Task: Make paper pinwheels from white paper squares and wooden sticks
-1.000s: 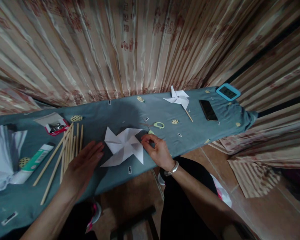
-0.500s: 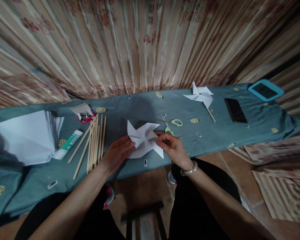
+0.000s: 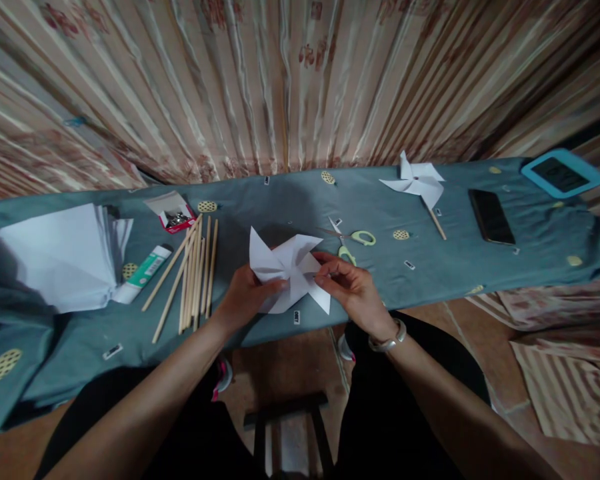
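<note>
A white paper pinwheel (image 3: 294,259) without a stick is between my hands, over the near edge of the cloth-covered table. My left hand (image 3: 247,293) grips its left side, thumb lying on the paper close to the centre and the other fingers hidden beneath. At the right, my right hand (image 3: 353,290) has its thumb and forefinger pinched together by the right blade; whether something small is in that pinch I cannot make out. Just beyond my right hand lie open scissors (image 3: 347,241) with light green handles.
Left on the table (image 3: 260,207) are a paper stack (image 3: 55,257), a glue stick (image 3: 144,273), wooden sticks (image 3: 193,280) and a red box (image 3: 176,217) of small metal pieces. A pinwheel on a stick (image 3: 420,180), a phone (image 3: 491,217) and a blue-framed tablet (image 3: 563,173) lie right.
My left thumb has slid inward over the paper towards the pinwheel's centre. My right hand stays pinched near the right blade. The camera view has shifted slightly.
</note>
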Tool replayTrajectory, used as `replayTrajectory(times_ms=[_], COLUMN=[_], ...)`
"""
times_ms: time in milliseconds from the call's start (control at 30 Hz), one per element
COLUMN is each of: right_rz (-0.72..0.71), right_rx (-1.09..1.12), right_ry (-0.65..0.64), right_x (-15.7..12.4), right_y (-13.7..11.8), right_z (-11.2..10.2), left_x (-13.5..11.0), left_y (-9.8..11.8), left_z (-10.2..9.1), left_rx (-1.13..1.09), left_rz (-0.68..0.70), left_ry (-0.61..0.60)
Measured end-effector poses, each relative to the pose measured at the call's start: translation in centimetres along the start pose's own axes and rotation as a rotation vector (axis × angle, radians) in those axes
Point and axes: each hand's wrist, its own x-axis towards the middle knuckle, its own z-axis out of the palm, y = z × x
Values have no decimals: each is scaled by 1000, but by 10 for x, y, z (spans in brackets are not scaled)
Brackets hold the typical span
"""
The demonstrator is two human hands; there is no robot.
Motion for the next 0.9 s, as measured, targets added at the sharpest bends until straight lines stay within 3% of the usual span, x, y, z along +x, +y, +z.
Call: replayTrajectory(times_ms=[367, 900], right_rz=[-319, -361], right_rx=[-446, -482], right_ry=[-50, -63], right_x=[-9, -9], right_y=[-15, -13], right_z=[9, 12], left_x=[-8, -13], left_y=[-4, -8], left_z=[10, 11], left_rx=[-32, -8], left_rz=[37, 46], left_ry=[83, 48])
